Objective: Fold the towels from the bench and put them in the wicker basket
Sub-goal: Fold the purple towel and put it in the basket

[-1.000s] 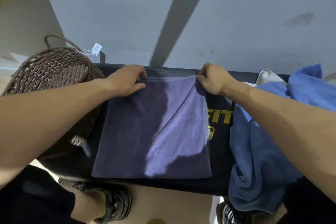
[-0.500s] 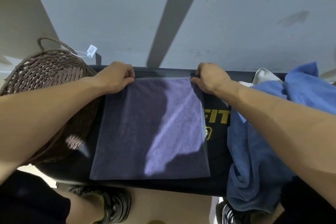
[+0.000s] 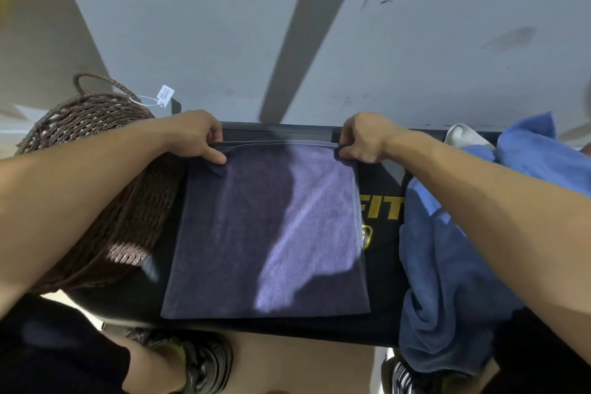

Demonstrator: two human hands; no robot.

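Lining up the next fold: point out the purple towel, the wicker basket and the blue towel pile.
purple towel [image 3: 265, 233]: head view, middle of its flat top layer.
wicker basket [image 3: 96, 118]: head view, woven far rim.
blue towel pile [image 3: 447, 281]: head view, crumpled middle folds.

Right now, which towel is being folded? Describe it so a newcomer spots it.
On the black bench, between the wicker basket and a rumpled blue towel heap, lies the purple towel. It alone is flat, with both hands pinching its far corners.
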